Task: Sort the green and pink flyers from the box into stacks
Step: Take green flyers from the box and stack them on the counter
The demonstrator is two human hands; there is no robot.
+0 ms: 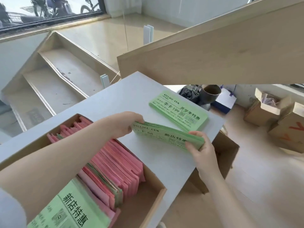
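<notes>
**Loose bundle near the desk's right edge**

While we grip the green bundle at both ends, left hand and right hand pinching it, uneven sheets could slide off. The green stack lies near the far right corner; the box of pink flyers sits left.

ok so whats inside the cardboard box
The cardboard box holds mostly pink flyers standing on edge, a few green ones between, and a green flyer nearest. The bottom is covered.
</notes>
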